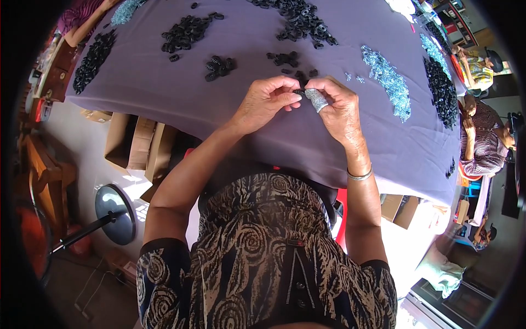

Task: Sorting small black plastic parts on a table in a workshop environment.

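My two hands meet above the near part of the cloth-covered table. My left hand (264, 105) pinches a small black part (298, 93) between thumb and fingers. Close against it, my right hand (341, 109) has its thumb and forefinger pressed together; whatever lies between them is too small to make out. Silvery-grey tape (316, 100) wraps a digit of the right hand, and a bracelet (360, 175) circles that wrist. Just beyond my fingertips lie a few loose black parts (284, 58), and a cluster of black ring-shaped parts (219, 67) sits to their left.
Larger heaps of black parts (189, 34) spread across the purple-grey tablecloth (241, 33). A strip of clear bluish pieces (386, 79) lies right of my hands. Other people sit at the right (487, 140) and far left (82, 24). Cardboard boxes (141, 143) stand below the left edge.
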`<state>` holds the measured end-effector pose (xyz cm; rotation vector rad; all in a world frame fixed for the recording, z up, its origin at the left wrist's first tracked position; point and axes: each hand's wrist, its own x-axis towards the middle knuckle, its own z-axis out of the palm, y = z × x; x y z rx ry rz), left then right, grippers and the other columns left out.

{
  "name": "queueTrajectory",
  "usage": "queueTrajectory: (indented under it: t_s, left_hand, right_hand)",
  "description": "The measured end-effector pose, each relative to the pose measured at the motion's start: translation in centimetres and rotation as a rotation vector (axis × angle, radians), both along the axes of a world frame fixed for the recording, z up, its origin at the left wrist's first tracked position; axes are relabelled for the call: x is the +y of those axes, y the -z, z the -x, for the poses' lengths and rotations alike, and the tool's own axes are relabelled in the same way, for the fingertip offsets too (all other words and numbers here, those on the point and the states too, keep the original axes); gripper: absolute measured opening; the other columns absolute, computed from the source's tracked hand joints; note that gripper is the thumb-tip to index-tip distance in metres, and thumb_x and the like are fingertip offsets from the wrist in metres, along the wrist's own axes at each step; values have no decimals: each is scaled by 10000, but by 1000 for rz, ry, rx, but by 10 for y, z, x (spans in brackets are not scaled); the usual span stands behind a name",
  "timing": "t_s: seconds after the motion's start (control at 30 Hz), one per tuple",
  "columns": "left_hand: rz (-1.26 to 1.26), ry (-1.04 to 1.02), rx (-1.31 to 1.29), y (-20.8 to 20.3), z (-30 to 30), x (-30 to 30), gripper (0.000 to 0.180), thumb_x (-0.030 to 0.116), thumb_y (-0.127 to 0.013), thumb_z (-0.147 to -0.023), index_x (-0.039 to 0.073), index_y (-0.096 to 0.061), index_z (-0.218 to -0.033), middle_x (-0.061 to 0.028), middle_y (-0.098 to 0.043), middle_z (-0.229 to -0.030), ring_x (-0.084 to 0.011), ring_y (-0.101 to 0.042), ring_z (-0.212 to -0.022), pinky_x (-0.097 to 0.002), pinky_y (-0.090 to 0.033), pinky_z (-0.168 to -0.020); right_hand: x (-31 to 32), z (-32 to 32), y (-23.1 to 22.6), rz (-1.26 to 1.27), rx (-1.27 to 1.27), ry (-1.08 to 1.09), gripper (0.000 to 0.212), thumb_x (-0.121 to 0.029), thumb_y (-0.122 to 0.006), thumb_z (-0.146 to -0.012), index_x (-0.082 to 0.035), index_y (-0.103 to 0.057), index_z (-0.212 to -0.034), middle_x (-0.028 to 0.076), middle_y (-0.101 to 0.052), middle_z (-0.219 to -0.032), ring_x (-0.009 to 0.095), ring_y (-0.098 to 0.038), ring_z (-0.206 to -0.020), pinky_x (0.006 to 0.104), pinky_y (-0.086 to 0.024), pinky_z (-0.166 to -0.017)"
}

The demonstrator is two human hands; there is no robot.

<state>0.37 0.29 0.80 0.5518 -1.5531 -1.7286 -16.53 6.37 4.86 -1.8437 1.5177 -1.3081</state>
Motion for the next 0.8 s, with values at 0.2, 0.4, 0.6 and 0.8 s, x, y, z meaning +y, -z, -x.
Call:
queueTrajectory:
  t_s: [0.2, 0.4, 0.6, 0.8]
  left_hand:
    - [0, -24, 62, 8, 1, -3, 155, 55, -612, -867, -6, -598, -1008, -41, -619, -881, -109, -621, -756, -229, -489, -635]
    - [-125, -74, 118, 4, 1, -4, 160, 44, -588, -881, -12, -596, -1031, -45, -588, -875, -124, -598, -781, -258, -506, -682]
    - [-193, -175, 147, 3, -2, -5, 184, 62, -602, -875, -1, -598, -1048, -75, -621, -904, -143, -618, -784, -277, -517, -676]
    - [-94, -212, 128, 2, -5, -11, 199, 53, -605, -870, 1, -596, -1062, -81, -634, -906, -149, -623, -789, -275, -517, -669]
  right_hand:
    - [2, -14, -5, 113, 155, 42, 232, 89, -616, -719, -37, -632, -914, 84, -606, -801, 235, -615, -687, 311, -487, -606]
    - [1, -20, 1, 163, 150, 31, 290, 78, -597, -739, -52, -622, -998, 113, -589, -839, 300, -612, -745, 366, -493, -646]
    - [-2, -2, -4, 169, 59, 137, 255, 16, -611, -816, -68, -623, -1057, 98, -657, -913, 192, -646, -809, 280, -509, -726]
    - [-4, 32, 6, 35, 106, 324, 200, 36, -609, -792, -37, -642, -975, 95, -658, -865, 175, -647, -744, 262, -495, -691]
